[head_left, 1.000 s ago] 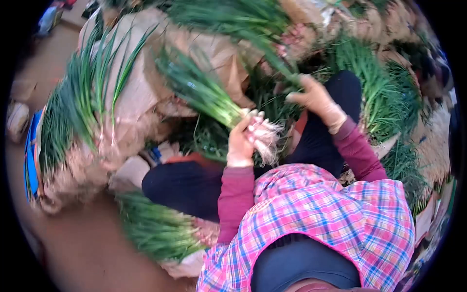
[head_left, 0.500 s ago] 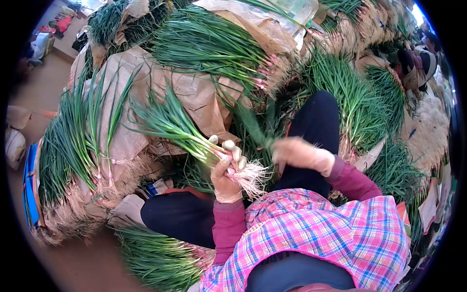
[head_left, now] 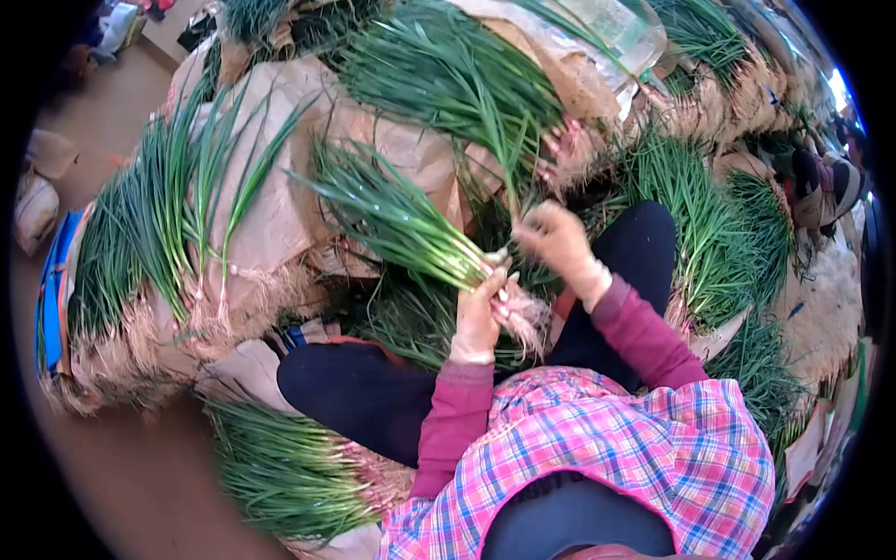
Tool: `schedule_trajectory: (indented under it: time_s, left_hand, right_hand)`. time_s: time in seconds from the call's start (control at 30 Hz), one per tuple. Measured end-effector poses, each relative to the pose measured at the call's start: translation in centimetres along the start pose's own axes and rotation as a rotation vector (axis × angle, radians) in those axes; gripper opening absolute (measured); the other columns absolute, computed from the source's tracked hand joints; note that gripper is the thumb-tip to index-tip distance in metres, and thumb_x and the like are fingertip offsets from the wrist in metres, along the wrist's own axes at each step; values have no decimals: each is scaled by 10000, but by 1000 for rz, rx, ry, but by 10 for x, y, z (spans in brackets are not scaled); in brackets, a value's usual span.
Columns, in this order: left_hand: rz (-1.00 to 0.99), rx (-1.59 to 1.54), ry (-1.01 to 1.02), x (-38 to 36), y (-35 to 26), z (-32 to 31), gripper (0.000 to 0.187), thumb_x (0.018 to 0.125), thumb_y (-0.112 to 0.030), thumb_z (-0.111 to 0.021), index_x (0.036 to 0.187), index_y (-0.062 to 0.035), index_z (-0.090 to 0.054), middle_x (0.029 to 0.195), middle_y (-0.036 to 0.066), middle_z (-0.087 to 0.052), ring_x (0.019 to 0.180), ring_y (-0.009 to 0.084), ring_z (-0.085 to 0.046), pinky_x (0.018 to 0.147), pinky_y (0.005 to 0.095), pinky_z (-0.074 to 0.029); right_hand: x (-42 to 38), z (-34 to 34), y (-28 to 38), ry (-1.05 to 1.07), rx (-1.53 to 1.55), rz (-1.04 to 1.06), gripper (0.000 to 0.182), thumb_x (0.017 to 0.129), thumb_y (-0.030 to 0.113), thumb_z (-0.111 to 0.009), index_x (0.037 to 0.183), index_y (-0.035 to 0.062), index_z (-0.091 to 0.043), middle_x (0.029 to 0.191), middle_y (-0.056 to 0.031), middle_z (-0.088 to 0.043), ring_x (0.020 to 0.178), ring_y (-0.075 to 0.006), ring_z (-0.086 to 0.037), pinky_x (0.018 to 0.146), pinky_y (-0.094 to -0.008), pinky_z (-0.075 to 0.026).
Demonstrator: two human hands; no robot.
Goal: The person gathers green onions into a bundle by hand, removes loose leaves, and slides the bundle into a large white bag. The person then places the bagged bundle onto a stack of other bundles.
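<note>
My gloved left hand (head_left: pixel 479 322) is closed around the lower stems of a bunch of green onions (head_left: pixel 411 224). Their leaves point up and left, and the pale roots hang out at the right of the hand. Just above and to the right, my gloved right hand (head_left: pixel 560 245) pinches the base of a green stalk (head_left: pixel 510 159) whose leaves rise over the pile behind. That hand is slightly blurred.
A large onion pile (head_left: pixel 448 75) lies on brown paper ahead. More onions rest on paper (head_left: pixel 271 187) at the left, beside my left leg (head_left: pixel 355 383), and in a stack (head_left: pixel 695 224) at the right. Part of another person (head_left: pixel 826 182) shows at the far right.
My right hand has moved up and closer to my left, now with a stalk upright in it. The left hand still holds the bunch. The whole view has shifted.
</note>
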State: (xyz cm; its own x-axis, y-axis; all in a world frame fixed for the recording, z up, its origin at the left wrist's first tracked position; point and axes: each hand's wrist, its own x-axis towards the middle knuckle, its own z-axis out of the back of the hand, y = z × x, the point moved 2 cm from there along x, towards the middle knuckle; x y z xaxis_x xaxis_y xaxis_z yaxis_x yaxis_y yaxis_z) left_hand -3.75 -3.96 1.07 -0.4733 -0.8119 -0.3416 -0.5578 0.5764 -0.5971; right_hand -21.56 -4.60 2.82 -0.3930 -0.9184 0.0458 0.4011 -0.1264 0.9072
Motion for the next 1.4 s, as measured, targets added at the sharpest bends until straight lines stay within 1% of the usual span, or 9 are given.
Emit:
schedule_trajectory:
  time_s: [0.03,0.13,0.8,0.97,1.07,1.13,1.27,1.33,1.4]
  left_hand:
    - [78,-25,-19,3,6,7,160,891,-18,-605,1049,-17,-581,880,81,-639,605,120,-567,591,246,-493]
    - [1,-22,-85,8,10,5,133,877,-13,-625,1007,-8,-596,839,58,-640,669,117,-598,581,235,-488]
    - [133,-590,299,-26,-11,5,403,889,-140,-640,1261,-40,-520,853,43,-583,721,150,-539,625,294,-466]
    - [-91,-475,235,-44,-36,-15,355,870,-63,-633,1209,-68,-526,967,70,-593,843,180,-559,711,317,-500]
    - [-80,-448,173,-33,-23,10,328,885,-56,-608,1206,-51,-539,1035,86,-609,958,228,-568,742,357,-510]
    - [-63,-461,228,-26,-18,15,382,886,-65,-616,1257,-55,-526,1049,93,-618,1008,246,-574,780,373,-522]
    - [-63,-405,184,-30,-25,4,488,884,-63,-620,1348,-61,-468,1037,92,-632,971,239,-610,806,377,-530]
    - [-40,-387,174,-33,-26,0,481,879,-55,-623,1337,-55,-474,1014,91,-620,944,223,-606,811,381,-533]
    - [-40,-348,171,-28,-19,4,405,880,-49,-625,1269,-38,-515,986,91,-603,931,218,-595,838,383,-524]
  right_hand:
    - [-23,-13,3,168,43,203,170,816,162,-754,865,34,-652,817,-19,-579,812,-145,-590,738,-284,-469]
    - [-32,-30,4,203,690,-341,271,874,186,-693,1070,26,-595,923,-14,-616,823,-110,-555,784,-244,-437]
    - [20,-75,-47,115,1502,-591,230,941,250,-620,915,22,-631,664,28,-524,551,-65,-461,469,-225,-375]
    - [4,-36,2,201,-361,132,523,757,308,-768,1169,83,-537,715,-123,-617,693,-297,-629,654,-397,-510]
    - [55,10,-34,-81,-773,-3,543,738,264,-763,1186,34,-557,777,-131,-667,754,-288,-658,662,-379,-528]
    - [33,-11,-46,727,-1114,-8,425,736,239,-764,1070,7,-640,816,-151,-682,766,-276,-667,680,-365,-534]
    - [12,2,-4,796,-788,203,300,806,315,-680,944,50,-713,851,-147,-702,760,-244,-675,679,-378,-543]
    - [63,26,16,-184,-843,223,152,828,215,-613,780,84,-674,796,-146,-688,782,-284,-690,616,-431,-555]
    - [115,59,18,-323,-924,122,170,830,235,-601,813,90,-688,814,-139,-695,754,-313,-688,649,-437,-554]
